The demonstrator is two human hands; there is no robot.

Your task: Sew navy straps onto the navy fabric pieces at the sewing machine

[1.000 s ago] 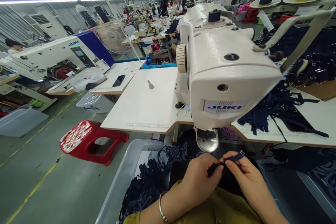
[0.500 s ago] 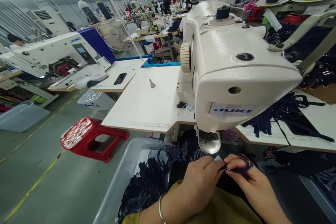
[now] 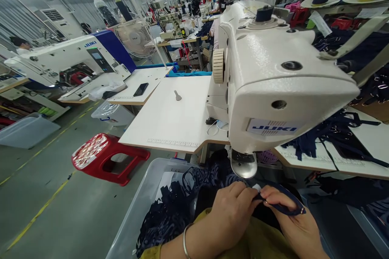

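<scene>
nearest me, the seated person's left hand (image 3: 232, 212) and right hand (image 3: 299, 224) meet over the lap, both grips narrow and holding a navy strap (image 3: 292, 211). the left fingertips pinch it where the two hands come together, while the right thumb and fingers hold it just beside, and its loop curves out over the right hand. a small white piece (image 3: 257, 187) shows between the hands; i can't tell whether it is fixed to the strap. a silver bangle (image 3: 185, 243) circles the left wrist. beside that forearm is a clear plastic bin (image 3: 130, 214) with a tangle of navy straps (image 3: 170, 210) in it. just beyond the hands hangs the white juki sewing machine (image 3: 288, 93), a shiny rounded metal part (image 3: 244, 166) beneath its head. left of it, the white worktop (image 3: 170, 117) carries a small flat metal piece (image 3: 178, 96); on the right lies a heap of more straps (image 3: 322, 133). a red stool (image 3: 112, 158) stands on the floor to the left. farther back are a black phone (image 3: 141, 89), another juki machine (image 3: 69, 58) and a fan (image 3: 136, 38).
</scene>
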